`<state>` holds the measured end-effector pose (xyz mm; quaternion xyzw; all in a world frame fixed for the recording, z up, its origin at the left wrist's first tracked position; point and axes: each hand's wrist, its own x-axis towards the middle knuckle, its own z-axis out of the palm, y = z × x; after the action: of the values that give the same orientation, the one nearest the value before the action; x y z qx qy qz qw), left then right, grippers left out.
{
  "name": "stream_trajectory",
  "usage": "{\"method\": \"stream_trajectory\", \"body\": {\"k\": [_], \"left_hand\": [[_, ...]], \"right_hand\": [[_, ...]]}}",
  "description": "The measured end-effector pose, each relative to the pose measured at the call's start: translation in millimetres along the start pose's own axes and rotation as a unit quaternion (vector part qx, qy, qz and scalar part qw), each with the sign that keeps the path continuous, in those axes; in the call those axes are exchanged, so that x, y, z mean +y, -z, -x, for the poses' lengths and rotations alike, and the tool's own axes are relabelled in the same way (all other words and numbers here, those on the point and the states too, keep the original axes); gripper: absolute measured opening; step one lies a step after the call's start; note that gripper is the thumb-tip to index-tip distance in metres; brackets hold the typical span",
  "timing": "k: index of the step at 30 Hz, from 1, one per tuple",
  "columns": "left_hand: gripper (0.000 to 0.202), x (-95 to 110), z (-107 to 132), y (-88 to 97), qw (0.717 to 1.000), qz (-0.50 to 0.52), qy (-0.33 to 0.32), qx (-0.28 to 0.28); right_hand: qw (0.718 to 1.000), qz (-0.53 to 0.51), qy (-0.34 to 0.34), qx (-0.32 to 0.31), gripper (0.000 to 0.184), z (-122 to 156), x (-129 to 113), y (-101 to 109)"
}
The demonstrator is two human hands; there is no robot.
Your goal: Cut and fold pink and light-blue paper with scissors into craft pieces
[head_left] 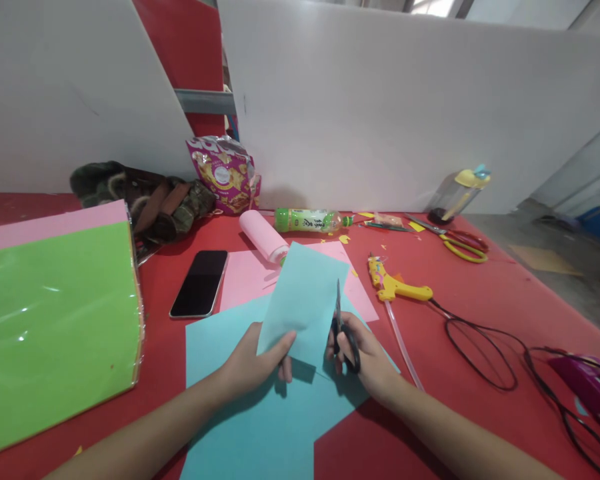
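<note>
Two hands meet at lower centre: the left hand (253, 367) pinches a light-blue paper piece (305, 303) by its bottom edge above the red desk (480, 300), the right hand (367, 363) has its grip closed through black scissors (341, 327) at the right edge, apparently mid-cut, calling next for steady tension.

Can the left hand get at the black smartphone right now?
Likely yes, but it is busy: the left hand pinches the small light-blue paper sheet. The flat black smartphone lies uncovered on the red table, nothing between.
</note>
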<state>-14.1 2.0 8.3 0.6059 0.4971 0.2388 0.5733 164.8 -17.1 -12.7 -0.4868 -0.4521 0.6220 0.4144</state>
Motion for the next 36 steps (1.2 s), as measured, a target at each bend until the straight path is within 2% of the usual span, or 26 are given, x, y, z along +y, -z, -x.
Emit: {"method": "stream_trajectory", "body": {"k": [4,8,12,16,22,36], "left_hand": [[0.050,-1,-1,8.7,0.998,-0.065,-0.020,0.014],[0.044,0,-3,15.4,0.997,-0.071,0.002,0.028],[0.034,3,-6,22.1,0.993,-0.045,0.040,0.100],[0.033,7,-10,31.8,0.991,-0.043,-0.003,0.123],[0.036,3,-14,42.8,0.987,-0.051,-0.028,0.153],[0.025,2,-17,51.2,0.974,-0.005,-0.078,0.212]], "right_hand": [[1.000,-0.001,-0.002,-0.003,0.050,-1,2,2],[1.000,0.010,0.002,-0.002,0.052,-1,2,3],[1.000,0.018,-0.008,0.003,0.051,-1,-1,2],[1.000,0.019,-0.013,0.010,0.048,-2,-4,0],[0.999,0.029,-0.017,0.002,0.047,-1,-5,-1],[0.998,0.050,-0.027,-0.018,0.039,1,-4,0]]}}
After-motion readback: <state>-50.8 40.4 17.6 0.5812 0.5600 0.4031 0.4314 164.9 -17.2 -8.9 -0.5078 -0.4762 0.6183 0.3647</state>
